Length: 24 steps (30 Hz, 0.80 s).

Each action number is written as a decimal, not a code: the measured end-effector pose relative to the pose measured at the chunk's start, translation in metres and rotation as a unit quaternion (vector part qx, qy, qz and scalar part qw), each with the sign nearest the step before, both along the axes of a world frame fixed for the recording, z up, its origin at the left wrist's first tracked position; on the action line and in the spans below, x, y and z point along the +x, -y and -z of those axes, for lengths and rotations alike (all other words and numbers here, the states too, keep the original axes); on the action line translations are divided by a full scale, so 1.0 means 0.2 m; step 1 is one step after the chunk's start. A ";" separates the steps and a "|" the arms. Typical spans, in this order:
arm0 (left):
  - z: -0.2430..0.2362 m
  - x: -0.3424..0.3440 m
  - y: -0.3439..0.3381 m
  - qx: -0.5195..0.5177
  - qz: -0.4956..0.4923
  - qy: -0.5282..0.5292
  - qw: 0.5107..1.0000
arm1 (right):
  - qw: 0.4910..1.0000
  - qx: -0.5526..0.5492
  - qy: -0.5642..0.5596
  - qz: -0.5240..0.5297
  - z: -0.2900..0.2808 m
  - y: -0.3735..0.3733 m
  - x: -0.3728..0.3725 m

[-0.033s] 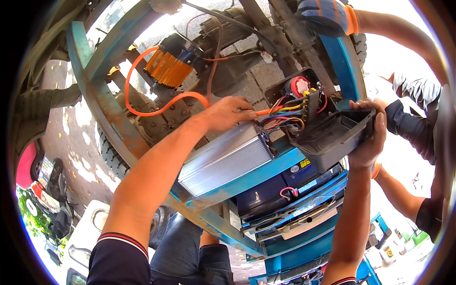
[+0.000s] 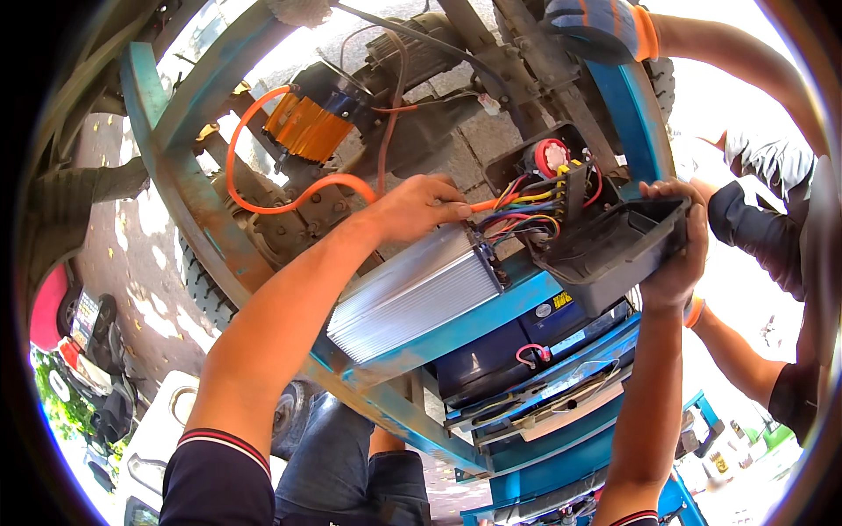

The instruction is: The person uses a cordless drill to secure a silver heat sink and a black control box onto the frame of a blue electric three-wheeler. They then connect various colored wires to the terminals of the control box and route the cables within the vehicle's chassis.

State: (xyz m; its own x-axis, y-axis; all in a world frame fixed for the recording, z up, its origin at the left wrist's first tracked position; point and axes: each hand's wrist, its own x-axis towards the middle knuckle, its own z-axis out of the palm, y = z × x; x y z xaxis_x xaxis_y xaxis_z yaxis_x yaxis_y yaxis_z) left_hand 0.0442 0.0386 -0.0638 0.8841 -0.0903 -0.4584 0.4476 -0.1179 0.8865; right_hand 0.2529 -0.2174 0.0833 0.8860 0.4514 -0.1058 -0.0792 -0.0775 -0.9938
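Note:
My left hand [image 2: 416, 209] is closed around a thick orange cable [image 2: 338, 181], whose end emerges past my fingers among several coloured wires [image 2: 531, 213]. That cable curves back to an orange finned unit with a black end [image 2: 312, 123]. My right hand [image 2: 677, 263] grips the outer end of a black plastic box cover [image 2: 605, 279], tilted with its hollow side up. Beside it, an opened black box [image 2: 511, 170] contains a red round part [image 2: 552, 158] and the wiring. Under my left wrist lies a silver finned controller [image 2: 412, 294] on the blue frame [image 2: 447, 342].
Dark blue batteries [image 2: 482, 359] sit below the frame rail. At the right, a co-worker's gloved hand [image 2: 596, 31] rests by the frame, and another orange-cuffed hand [image 2: 695, 311] is partly hidden behind my right forearm. Tyres [image 2: 203, 280] and a parked scooter [image 2: 92, 351] stand at the left.

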 end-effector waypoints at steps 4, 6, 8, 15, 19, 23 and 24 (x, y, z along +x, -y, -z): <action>-0.03 0.02 0.02 0.034 -0.029 0.015 0.999 | 0.998 0.041 -0.017 -0.043 0.07 0.00 0.03; -0.02 0.01 0.02 0.036 -0.057 0.020 0.998 | 0.996 0.067 -0.032 -0.050 0.09 -0.01 0.04; -0.02 0.01 0.04 0.028 -0.081 0.008 0.996 | 0.997 0.059 -0.024 -0.032 0.11 -0.02 0.04; -0.11 0.05 0.04 0.005 -0.095 -0.056 0.994 | 0.984 -0.157 0.006 0.078 0.12 -0.27 0.05; -0.14 0.04 0.04 -0.022 -0.154 -0.073 0.985 | 0.927 -0.352 0.129 0.020 0.16 -0.45 0.00; -0.22 0.02 0.09 0.055 -0.135 0.081 0.986 | 0.852 -0.479 0.197 -0.073 0.27 -0.41 0.01; -0.25 0.01 0.15 0.068 -0.123 0.107 0.984 | 0.863 -0.469 0.176 -0.070 0.25 -0.39 0.02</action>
State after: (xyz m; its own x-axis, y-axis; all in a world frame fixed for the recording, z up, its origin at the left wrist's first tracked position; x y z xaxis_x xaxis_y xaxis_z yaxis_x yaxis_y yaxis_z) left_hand 0.0462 0.0091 -0.0146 0.9492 0.1869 -0.2533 0.2828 -0.1529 0.9469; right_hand 0.2565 -0.1386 0.0329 0.8820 0.4178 -0.2180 0.2895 -0.8453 -0.4490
